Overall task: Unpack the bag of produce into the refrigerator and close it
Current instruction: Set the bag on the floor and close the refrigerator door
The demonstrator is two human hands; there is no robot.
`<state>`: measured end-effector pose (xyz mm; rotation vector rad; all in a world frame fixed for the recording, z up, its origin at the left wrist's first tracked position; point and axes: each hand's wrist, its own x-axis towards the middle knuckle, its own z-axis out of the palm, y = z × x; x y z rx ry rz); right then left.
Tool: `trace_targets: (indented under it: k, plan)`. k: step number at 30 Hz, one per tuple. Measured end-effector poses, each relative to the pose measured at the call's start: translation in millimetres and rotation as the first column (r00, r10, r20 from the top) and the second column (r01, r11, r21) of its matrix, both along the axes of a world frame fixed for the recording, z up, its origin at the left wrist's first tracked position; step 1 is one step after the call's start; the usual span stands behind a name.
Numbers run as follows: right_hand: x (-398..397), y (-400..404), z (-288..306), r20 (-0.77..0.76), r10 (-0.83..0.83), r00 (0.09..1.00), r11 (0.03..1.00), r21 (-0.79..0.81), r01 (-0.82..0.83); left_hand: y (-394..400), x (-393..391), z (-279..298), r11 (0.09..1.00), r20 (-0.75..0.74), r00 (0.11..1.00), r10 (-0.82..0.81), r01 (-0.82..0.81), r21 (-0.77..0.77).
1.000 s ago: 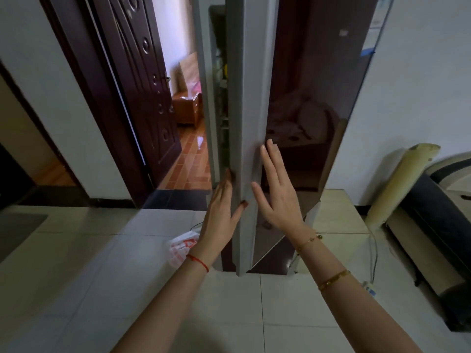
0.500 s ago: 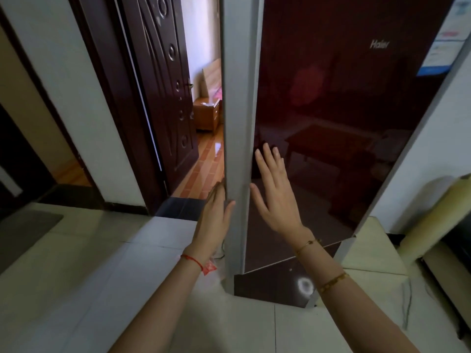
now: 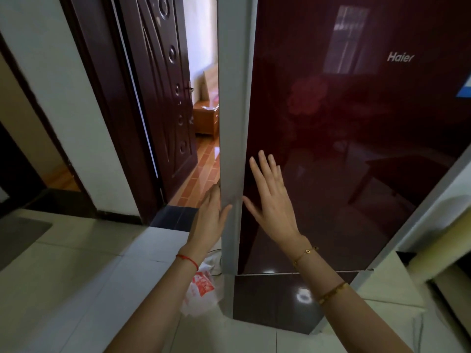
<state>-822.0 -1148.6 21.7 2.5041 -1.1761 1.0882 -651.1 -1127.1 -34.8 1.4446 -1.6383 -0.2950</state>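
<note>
The refrigerator's dark red glossy door fills the right half of the view and looks shut against its grey side panel. My right hand lies flat on the door front with fingers spread. My left hand rests on the grey side edge, thumb on the front face, fingers around the corner. Neither hand holds anything. A crumpled white plastic bag with red print lies on the floor at the foot of the refrigerator, partly behind my left forearm.
A dark wooden room door stands open to the left, showing an orange tiled floor and a wooden cabinet beyond. A pale tiled floor lies underfoot. A lower freezer door sits beneath. A cream roll leans at the right.
The refrigerator door has swung from partly open to shut, with both hands pushing on it. The view has moved closer and more face-on to the door.
</note>
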Motion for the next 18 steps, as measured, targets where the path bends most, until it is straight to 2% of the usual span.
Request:
trace_targets:
  k: [11,18]
  plan:
    - [24.4,-40.0,-0.5,-0.027,-0.155,0.987,0.988,0.008,0.156,-62.0,21.0,-4.9,1.0,0.115,0.993,-0.024,0.025,-0.006]
    - [36.8,-58.4,3.5,-0.045,-0.25,0.967,0.967,0.046,0.252,-85.2,38.8,-6.5,0.991,0.146,0.98,-0.135,0.134,0.018]
